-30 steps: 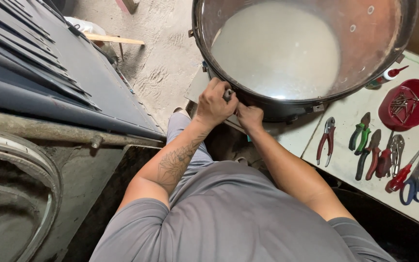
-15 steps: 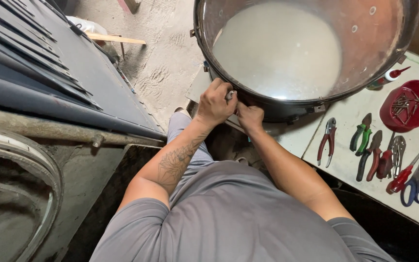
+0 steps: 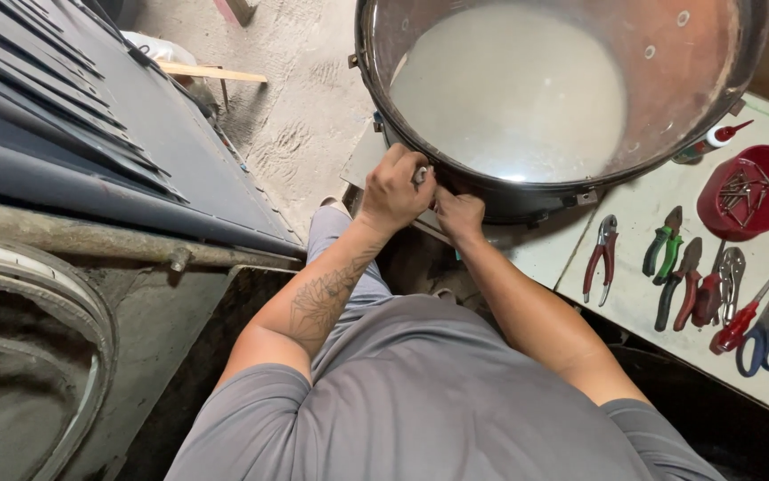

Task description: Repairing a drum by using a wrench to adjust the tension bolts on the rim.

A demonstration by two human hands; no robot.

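A large round drum (image 3: 527, 191) with a dark metal rim and a pale skin inside rests on the edge of a white table (image 3: 634, 294). My left hand (image 3: 393, 191) is closed around a small metal tool (image 3: 420, 175) pressed against the drum's near rim. My right hand (image 3: 458, 214) sits just beside it, fingers pinched on the same spot of the rim. What the right fingers grip is hidden.
On the table to the right lie red-handled pliers (image 3: 600, 258), green-handled pliers (image 3: 663, 240), several other hand tools, blue-handled scissors (image 3: 763, 334) and a red bowl (image 3: 748, 191) of metal parts. A dark slatted shutter (image 3: 90, 134) stands at left. Sandy floor lies beyond.
Both hands stay at the same spot on the drum's rim; the left hand has shifted only slightly around the tool.
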